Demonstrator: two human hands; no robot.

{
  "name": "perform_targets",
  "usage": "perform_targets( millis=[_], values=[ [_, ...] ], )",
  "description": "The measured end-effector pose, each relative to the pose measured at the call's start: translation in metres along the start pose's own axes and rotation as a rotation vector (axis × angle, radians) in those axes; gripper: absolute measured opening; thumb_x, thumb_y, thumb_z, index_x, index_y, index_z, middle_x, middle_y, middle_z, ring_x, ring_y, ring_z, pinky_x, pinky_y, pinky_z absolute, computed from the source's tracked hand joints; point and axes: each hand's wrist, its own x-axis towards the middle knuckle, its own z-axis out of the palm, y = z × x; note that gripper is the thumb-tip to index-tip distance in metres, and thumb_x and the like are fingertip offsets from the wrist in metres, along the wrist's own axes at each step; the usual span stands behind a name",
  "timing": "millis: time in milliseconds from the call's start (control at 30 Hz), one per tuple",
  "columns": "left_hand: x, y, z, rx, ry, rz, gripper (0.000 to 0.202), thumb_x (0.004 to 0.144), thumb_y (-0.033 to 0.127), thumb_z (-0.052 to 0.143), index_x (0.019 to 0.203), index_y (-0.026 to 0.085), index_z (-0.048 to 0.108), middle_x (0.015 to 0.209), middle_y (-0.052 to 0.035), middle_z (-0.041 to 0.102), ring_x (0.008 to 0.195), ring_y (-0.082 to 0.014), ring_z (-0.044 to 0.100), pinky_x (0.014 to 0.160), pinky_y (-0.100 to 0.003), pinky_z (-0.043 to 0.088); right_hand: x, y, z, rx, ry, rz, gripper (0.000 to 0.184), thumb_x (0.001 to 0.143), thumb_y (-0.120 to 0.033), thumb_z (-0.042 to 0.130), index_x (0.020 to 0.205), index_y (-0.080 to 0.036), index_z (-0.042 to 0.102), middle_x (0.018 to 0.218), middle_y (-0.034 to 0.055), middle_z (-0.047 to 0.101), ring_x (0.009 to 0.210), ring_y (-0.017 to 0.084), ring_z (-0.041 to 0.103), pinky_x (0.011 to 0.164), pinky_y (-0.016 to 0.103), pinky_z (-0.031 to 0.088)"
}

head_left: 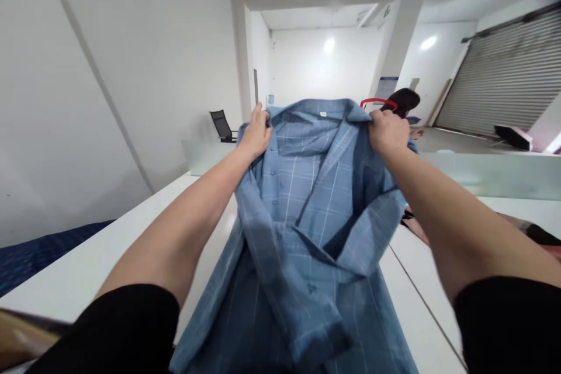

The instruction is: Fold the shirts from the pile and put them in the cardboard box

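A blue shirt (302, 187) with thin white checks hangs in front of me over the white table, its collar at the top. My left hand (257, 134) grips it at the shoulder by the left end of the collar. At the other collar end, my right hand (389, 131) is closed on the fabric. The front is partly unbuttoned, with the inside of the back showing below a small white label. Both sleeves droop across the front, and the lower part spreads toward me.
On the white table (421, 304), more clothing (416, 225) lies at the right. A frosted divider (504, 174) runs along the far edge. Beyond it are another person (405, 102) and a black chair (221, 124). Dark blue cloth (48, 251) shows at the left.
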Motion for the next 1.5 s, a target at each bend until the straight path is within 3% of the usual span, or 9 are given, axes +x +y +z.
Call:
perform_targets(
  millis=[133,300,467,633,833,1067,1233,1367,1500],
  values=[
    [-0.063,-0.017,0.043,0.138,-0.288,-0.119,0.031,0.085,0.017,0.054,0.116,0.014,0.053,0.145,-0.0188,0.043,0.136,-0.0291,0.040,0.112,-0.044,0.035,-0.058,-0.020,0.053,0.216,-0.251,-0.034,0.049,0.088,-0.032,0.058,0.133,-0.015,0.053,0.128,0.0171,0.059,0.110,0.030,0.056,0.088,0.042,0.043],
    [-0.213,0.011,0.010,0.072,-0.674,-0.248,0.046,0.097,0.047,0.041,0.132,0.017,0.049,0.101,-0.0083,0.070,0.092,-0.0235,0.067,0.085,-0.036,0.052,-0.220,-0.021,0.053,0.668,-0.730,-0.178,0.045,0.087,-0.049,0.058,0.119,-0.019,0.066,0.119,0.0104,0.068,0.106,0.026,0.064,0.089,0.037,0.050],
    [-0.298,0.067,0.004,-0.029,-1.122,0.149,0.046,0.095,0.041,0.047,0.139,0.027,0.044,0.116,-0.0070,0.068,0.097,-0.0241,0.068,0.080,-0.032,0.053,-0.301,-0.031,0.034,0.599,-0.810,-0.417,0.056,0.085,-0.038,0.062,0.137,-0.019,0.053,0.126,0.0141,0.063,0.115,0.030,0.059,0.100,0.048,0.042],
    [-0.302,0.077,0.012,0.110,-1.203,0.240,0.024,0.096,0.019,0.041,0.111,0.019,0.059,0.097,-0.0066,0.069,0.082,-0.0219,0.069,0.069,-0.029,0.051,-0.282,-0.024,0.032,0.594,-0.709,-0.393,0.035,0.098,-0.023,0.037,0.115,-0.019,0.067,0.106,0.0096,0.071,0.100,0.022,0.064,0.093,0.036,0.044],
    [-0.306,0.078,0.002,0.070,-1.103,0.409,0.056,0.088,0.054,0.058,0.134,0.025,0.044,0.109,-0.0061,0.066,0.085,-0.0230,0.067,0.072,-0.033,0.052,-0.292,-0.021,0.022,0.436,-0.738,-0.726,0.033,0.089,-0.025,0.056,0.121,-0.019,0.063,0.115,0.0113,0.066,0.104,0.025,0.059,0.085,0.035,0.042],
    [-0.312,0.087,0.012,0.100,-1.097,0.637,0.021,0.091,0.010,0.040,0.098,0.021,0.056,0.094,-0.0088,0.064,0.075,-0.0197,0.063,0.071,-0.036,0.051,-0.285,-0.037,0.010,0.256,-0.611,-0.652,0.028,0.096,-0.016,0.038,0.090,-0.015,0.066,0.087,0.0099,0.065,0.082,0.021,0.057,0.075,0.032,0.033],
    [-0.309,0.085,-0.011,0.100,-1.134,0.623,0.034,0.075,0.007,0.057,0.108,0.018,0.054,0.110,-0.0097,0.061,0.088,-0.0220,0.061,0.070,-0.033,0.050,-0.281,-0.024,0.008,0.310,-0.720,-0.749,0.040,0.086,-0.009,0.045,0.124,-0.017,0.058,0.118,0.0112,0.064,0.102,0.023,0.057,0.083,0.034,0.035],
    [-0.313,0.088,-0.007,0.011,-1.112,0.581,0.015,0.086,0.011,0.050,0.094,0.019,0.060,0.097,-0.0076,0.066,0.088,-0.0216,0.063,0.076,-0.033,0.050,-0.298,-0.036,0.012,0.266,-0.735,-0.810,0.024,0.090,-0.012,0.044,0.098,-0.015,0.066,0.093,0.0105,0.067,0.087,0.021,0.058,0.079,0.033,0.034],
    [-0.288,0.066,-0.006,-0.152,-0.871,0.222,0.021,0.088,0.015,0.045,0.095,0.022,0.064,0.091,-0.0022,0.070,0.081,-0.0165,0.066,0.074,-0.027,0.053,-0.279,-0.031,0.020,0.261,-0.609,-0.572,0.024,0.093,-0.016,0.041,0.090,-0.017,0.064,0.086,0.0091,0.067,0.079,0.020,0.057,0.074,0.032,0.033]
  ],
)
